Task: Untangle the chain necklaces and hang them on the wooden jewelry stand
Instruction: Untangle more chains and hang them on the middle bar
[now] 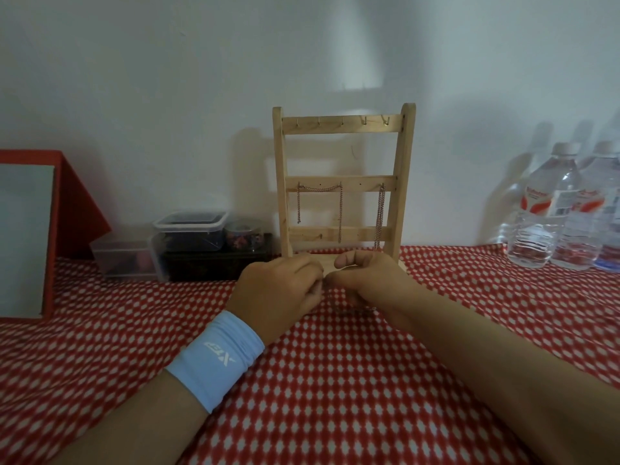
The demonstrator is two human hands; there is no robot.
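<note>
A wooden jewelry stand (344, 182) stands upright against the wall on the red patterned cloth. A copper chain (320, 189) drapes between two hooks on its middle bar, its ends hanging down. Another chain (380, 216) hangs doubled from a hook at the right. My left hand (280, 290), with a light blue wristband, and my right hand (365, 280) meet fingertip to fingertip just in front of the stand's base. Both have curled fingers, pinching something small between them. The thing pinched is hidden by the fingers.
Clear plastic boxes (189, 236) with dark contents sit left of the stand. A red-framed board (30, 229) leans at the far left. Water bottles (550, 209) stand at the right. The red-and-white cloth (335, 380) covers the table.
</note>
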